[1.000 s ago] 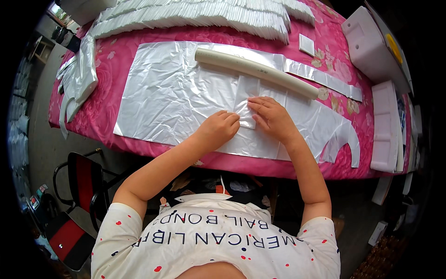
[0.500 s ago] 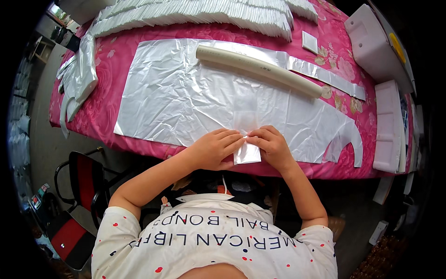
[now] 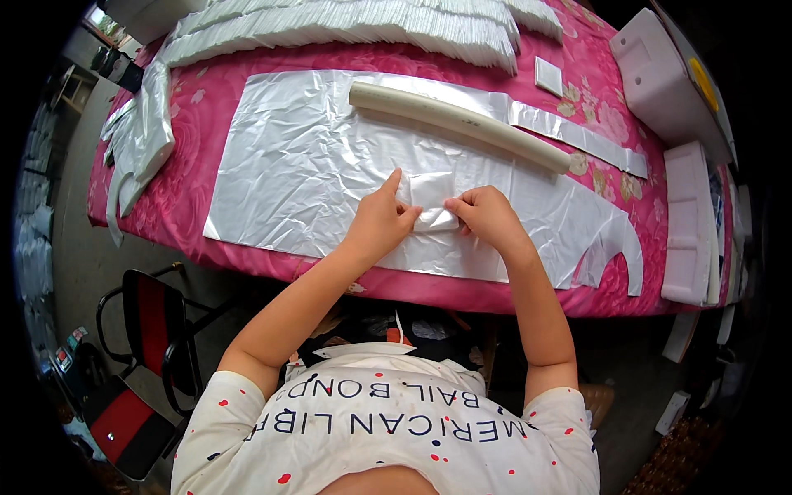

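Note:
A small square of folded white plastic film lies flat between my two hands. My left hand is at its left edge, the thumb on the near corner and the index finger pointing away along the side. With thumb and fingertips my right hand pinches the near right corner. Beneath both hands spreads a large creased white plastic sheet, its right end cut in a curve. Across the far part of that sheet rests a long beige tube.
Folded white packets stand in long rows at the back. One single packet and a flat plastic strip lie to the right. White foam boxes edge the right side. Loose plastic hangs off the left; a red-black chair stands below.
Both hands have moved away from me, toward the tube. The narrow film strip between them has become a shorter, folded square.

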A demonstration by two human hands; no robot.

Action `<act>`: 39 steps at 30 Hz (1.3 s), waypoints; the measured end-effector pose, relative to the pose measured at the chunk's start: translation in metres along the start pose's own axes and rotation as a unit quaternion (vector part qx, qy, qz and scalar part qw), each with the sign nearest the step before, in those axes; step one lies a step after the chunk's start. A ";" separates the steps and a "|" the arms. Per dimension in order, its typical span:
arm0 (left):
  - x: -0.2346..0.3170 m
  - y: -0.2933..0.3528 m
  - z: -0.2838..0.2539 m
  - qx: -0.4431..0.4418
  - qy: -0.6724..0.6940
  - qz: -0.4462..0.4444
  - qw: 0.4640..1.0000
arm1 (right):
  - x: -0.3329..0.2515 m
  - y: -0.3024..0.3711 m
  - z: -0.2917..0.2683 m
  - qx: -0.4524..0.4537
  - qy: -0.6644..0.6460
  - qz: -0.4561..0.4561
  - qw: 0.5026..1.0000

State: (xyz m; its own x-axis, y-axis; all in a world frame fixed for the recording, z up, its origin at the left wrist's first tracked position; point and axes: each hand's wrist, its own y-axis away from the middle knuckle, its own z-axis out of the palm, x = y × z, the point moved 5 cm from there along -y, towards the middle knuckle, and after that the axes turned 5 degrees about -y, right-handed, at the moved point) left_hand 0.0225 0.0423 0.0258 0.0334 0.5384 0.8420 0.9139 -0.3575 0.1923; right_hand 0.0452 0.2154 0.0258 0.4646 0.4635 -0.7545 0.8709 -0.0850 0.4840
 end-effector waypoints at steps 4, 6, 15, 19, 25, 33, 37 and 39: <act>0.001 -0.005 -0.003 -0.006 0.027 -0.038 0.999 | 0.003 -0.006 -0.001 -0.014 -0.013 0.011 1.000; 0.005 -0.004 -0.008 -0.032 0.021 -0.047 0.998 | 0.004 -0.007 0.000 -0.028 -0.015 0.024 0.999; 0.033 0.009 0.022 0.063 -0.219 0.364 0.903 | 0.012 -0.022 -0.002 -0.065 -0.028 0.025 0.997; 0.023 0.005 0.043 0.044 -0.289 0.319 0.902 | 0.008 -0.019 -0.001 -0.060 -0.054 0.045 0.996; 0.012 -0.001 0.056 0.031 -0.337 0.261 0.904 | 0.011 -0.020 -0.001 -0.054 -0.048 0.040 0.997; 0.009 0.001 0.058 0.031 -0.329 0.273 0.904 | 0.003 -0.001 0.002 0.045 0.017 -0.009 0.999; 0.007 0.001 0.058 0.043 -0.315 0.281 0.905 | -0.010 0.032 0.006 0.158 0.103 -0.081 0.979; 0.007 0.000 0.058 0.051 -0.326 0.285 0.900 | -0.002 0.035 0.004 0.162 0.128 -0.076 0.976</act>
State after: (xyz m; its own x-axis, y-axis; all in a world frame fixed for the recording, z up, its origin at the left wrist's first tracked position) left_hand 0.0461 0.0901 0.0022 0.7077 0.6360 0.3076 0.7051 -0.6626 -0.2524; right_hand 0.0755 0.2078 0.0424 0.3064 0.6940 -0.6515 0.9510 -0.2523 0.1786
